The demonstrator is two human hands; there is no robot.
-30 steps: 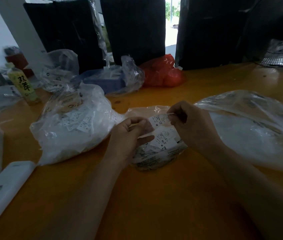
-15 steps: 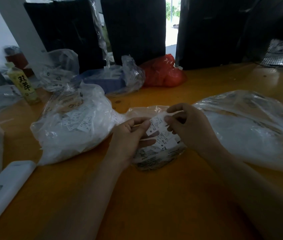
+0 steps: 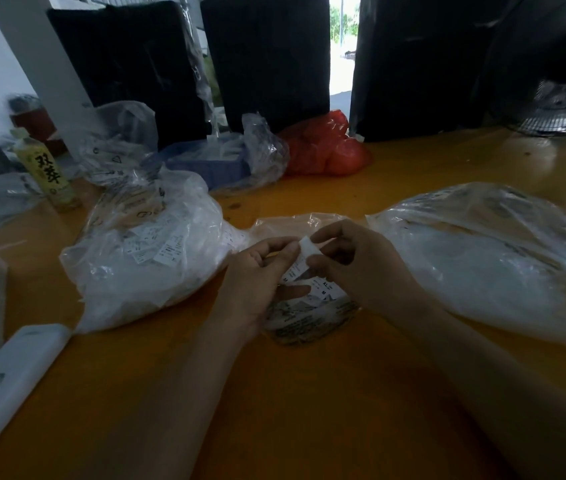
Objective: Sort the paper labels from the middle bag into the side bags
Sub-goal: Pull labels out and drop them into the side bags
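So the table [image 3: 309, 427] is orange and pretty cluttered. Biggest thing is the right bag [image 3: 492, 258], clear plastic, looks full of pale stuff, can't read any of it. The left bag [image 3: 143, 258] is also clear and stuffed, and you can see printed labels through the side. The middle bag [image 3: 309, 317] is small and crumpled, sitting near the person between the two, with size labels still in it (M, XL showing). Left hand [image 3: 260, 271] and right hand [image 3: 361, 268] are both over it, fingers curled, pinching one white label [image 3: 309, 249] between them. I'd guess these things weigh nothing, flop easily and stick together, so pinch by an edge with fingertips and peel one at a time. Far side has a bottle [image 3: 47, 171] on the left and a red bag [image 3: 323, 150].
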